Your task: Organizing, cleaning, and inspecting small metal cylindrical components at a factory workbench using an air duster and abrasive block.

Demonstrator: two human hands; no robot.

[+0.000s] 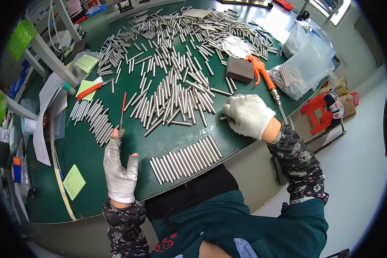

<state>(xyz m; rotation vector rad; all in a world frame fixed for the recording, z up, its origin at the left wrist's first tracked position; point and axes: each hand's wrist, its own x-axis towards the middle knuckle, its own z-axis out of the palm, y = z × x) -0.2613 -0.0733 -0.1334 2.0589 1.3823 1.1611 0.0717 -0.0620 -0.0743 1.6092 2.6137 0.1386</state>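
Dark green and curving toward the rim of the head view, the bench (pixel 90 159) carries steel pins, with floor showing past its right side. Take the row (pixel 186 160) as the landmark: pins laid side by side along the front edge, its right end very near that edge.

Beyond the row spreads the pile (pixel 176 99), pins crossing at many angles; to the row's left lies a second batch (pixel 99 124) in a bent line. The left hand (pixel 121 172) is between the row and the batch, thumb and forefinger spread wide, nothing visible between them; bare tips poke from the glove. Its forefinger is at the near end of a red tool (pixel 124 102) — whether they touch, I cannot tell. The right hand (pixel 248 114), beyond and right of the row, is curled round a pin (pixel 222 118) with only its end showing; whether more sit in the palm is hidden.

Round pins roll: a knock from the left thumb could skew the row, and a nudge toward the edge could drop its right-hand pins on the floor. A loosened right grip could let the pin fall too. Farther right of the row, the air gun's (pixel 258 69) hose (pixel 282 112) runs close by the right wrist — a snag there might drag the gun against the block (pixel 240 69) and scatter strays nearby.
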